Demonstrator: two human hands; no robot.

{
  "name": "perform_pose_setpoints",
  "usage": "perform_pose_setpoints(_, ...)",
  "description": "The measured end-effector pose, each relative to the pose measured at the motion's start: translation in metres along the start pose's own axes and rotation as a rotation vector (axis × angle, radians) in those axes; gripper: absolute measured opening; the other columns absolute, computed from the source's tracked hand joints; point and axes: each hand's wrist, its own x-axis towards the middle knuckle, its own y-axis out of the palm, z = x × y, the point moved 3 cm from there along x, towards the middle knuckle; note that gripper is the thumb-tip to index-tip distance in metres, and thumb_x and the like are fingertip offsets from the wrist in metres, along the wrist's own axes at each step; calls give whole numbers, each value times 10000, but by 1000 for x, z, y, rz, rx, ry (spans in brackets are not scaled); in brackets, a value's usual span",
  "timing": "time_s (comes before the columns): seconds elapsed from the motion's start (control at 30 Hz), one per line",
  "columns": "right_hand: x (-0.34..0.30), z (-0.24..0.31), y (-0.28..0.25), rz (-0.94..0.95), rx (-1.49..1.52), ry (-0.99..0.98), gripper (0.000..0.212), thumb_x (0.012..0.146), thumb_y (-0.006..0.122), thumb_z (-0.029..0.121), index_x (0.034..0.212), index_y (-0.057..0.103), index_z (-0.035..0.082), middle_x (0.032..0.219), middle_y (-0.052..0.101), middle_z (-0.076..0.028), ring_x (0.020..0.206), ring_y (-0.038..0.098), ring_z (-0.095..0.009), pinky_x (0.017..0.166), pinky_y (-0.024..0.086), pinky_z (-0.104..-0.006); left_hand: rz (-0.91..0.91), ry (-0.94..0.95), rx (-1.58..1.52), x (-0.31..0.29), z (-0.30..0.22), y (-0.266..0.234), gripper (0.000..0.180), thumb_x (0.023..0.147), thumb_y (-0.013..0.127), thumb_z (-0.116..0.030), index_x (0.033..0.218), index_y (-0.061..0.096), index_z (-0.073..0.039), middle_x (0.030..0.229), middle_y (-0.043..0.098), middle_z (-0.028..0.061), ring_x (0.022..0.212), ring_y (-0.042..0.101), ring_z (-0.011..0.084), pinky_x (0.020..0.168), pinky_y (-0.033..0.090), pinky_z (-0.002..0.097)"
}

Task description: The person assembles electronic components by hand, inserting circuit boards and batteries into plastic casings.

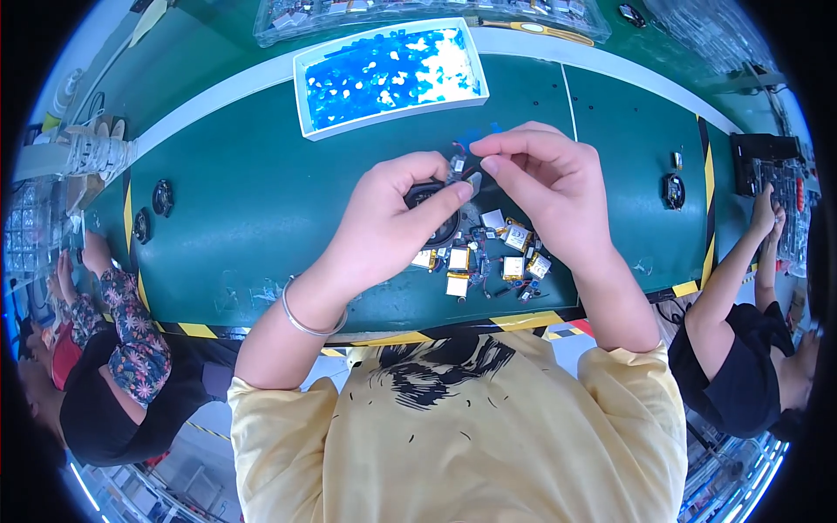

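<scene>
My left hand [392,205] is closed round a black rounded plastic housing [450,228]. Its thumb and index finger also hold a small part with thin wires [458,163] at the housing's far edge. Thumb and index finger of my right hand [551,179] are pinched beside those wires; what lies between the fingertips is too small to make out. Small blue pieces [472,137] show just past the fingertips. Below the hands, a loose pile of small silver battery cells [459,259] with yellow tape, wires and small black parts lies on the green table [235,209].
A white box [307,129] full of blue and white pieces stands beyond my hands. Behind it are a clear tray [349,26] of parts and a yellow-handled tool [540,31]. Black housings [162,198] lie left, another [673,191] right. People work on both sides.
</scene>
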Motion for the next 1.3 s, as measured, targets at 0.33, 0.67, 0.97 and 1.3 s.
perform_pose_setpoints(0.33,-5,12,17,-61,-344,-372,148,750,686,-52,875,698,26,845,674,-98,749,664,-230,660,543,-313,-258,-8,-649,0,0,-4,126,870,669,-29,990,680,8,933,692,79,820,653,112,744,522,242)
perform_pose_setpoints(0.67,-4,15,15,-32,-446,-538,171,669,721,-13,823,675,44,821,649,-86,722,640,-243,612,522,-321,-212,-88,-798,-1,5,-4,126,845,690,-12,969,683,8,916,695,82,831,663,130,758,528,260)
perform_pose_setpoints(0.97,1,10,11,103,-419,-497,162,678,708,-17,819,665,47,808,643,-82,711,645,-240,602,524,-318,-152,-142,-685,3,10,-9,147,832,701,-19,971,674,21,923,697,95,819,669,144,774,530,269)
perform_pose_setpoints(1.3,16,-17,-10,3,-492,-270,96,716,679,-16,800,666,28,816,630,-73,712,638,-198,643,530,-296,-191,-87,-580,7,13,-15,102,879,654,-71,954,633,-6,857,674,122,758,681,211,684,551,314)
